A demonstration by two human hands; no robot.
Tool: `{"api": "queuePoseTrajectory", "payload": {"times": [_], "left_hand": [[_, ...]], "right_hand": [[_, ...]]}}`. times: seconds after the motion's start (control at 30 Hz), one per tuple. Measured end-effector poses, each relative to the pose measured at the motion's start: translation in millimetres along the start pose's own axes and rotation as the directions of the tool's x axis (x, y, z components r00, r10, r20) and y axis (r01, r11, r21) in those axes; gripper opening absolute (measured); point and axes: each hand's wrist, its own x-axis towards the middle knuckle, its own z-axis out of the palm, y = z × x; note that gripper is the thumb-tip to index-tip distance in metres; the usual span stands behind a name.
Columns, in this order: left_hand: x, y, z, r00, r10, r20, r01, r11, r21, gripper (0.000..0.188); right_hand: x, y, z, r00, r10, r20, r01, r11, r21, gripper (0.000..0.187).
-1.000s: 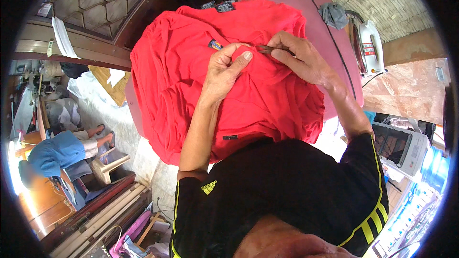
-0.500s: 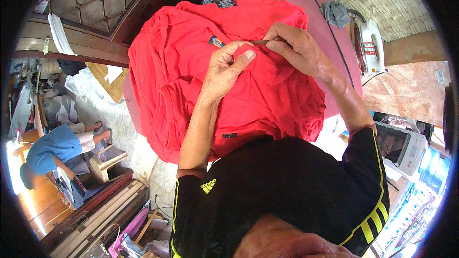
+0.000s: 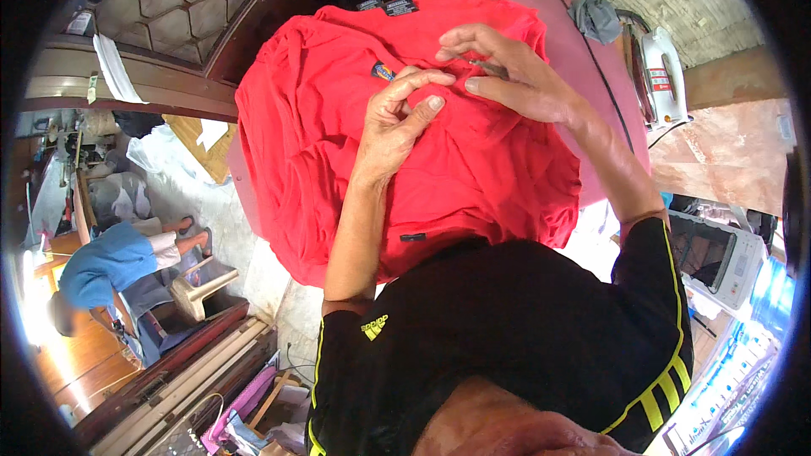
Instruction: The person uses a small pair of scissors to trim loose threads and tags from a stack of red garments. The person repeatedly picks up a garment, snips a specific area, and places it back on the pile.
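Note:
A pile of red shirts (image 3: pixel 312 118) is spread in front of me, with a small dark label (image 3: pixel 383 71) near my hands. My left hand (image 3: pixel 397 114) is closed in a pinch on the red fabric, thumb and forefinger together. Just right of it, my right hand (image 3: pixel 519 76) hovers over the cloth with its fingers loosely curled. A small, thin, dark tool (image 3: pixel 488 68) lies between those fingers; its exact kind is too small to tell. The right fingertips appear clear of the fabric.
The shirts lie on a pink padded board (image 3: pixel 557 8) crossed by a dark cord. A white iron (image 3: pixel 663 76) stands at the right, beside a grey rag (image 3: pixel 596 19). Far left, a person in blue (image 3: pixel 110 266) bends over near a wooden stool (image 3: pixel 203 291).
My right hand has lifted from the left fingertips, and its fingers have loosened and spread. The thin tool has turned back toward the palm. My left hand keeps its pinch.

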Motion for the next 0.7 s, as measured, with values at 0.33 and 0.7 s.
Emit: {"api": "queuePoseTrajectory", "payload": {"times": [0.33,0.7], "left_hand": [[-6.6,17.8,-4.9,0.996,-0.052,-0.078,0.061,0.991,0.120,0.048],[-5.8,20.4,-2.4,0.996,-0.059,-0.064,0.063,0.996,0.061,0.028]], "right_hand": [[6.8,-4.2,-8.1,0.972,0.167,0.165,-0.180,0.982,0.064,0.039],[11.9,-19.8,3.7,0.985,0.087,0.150,-0.067,0.989,-0.131,0.029]]}}
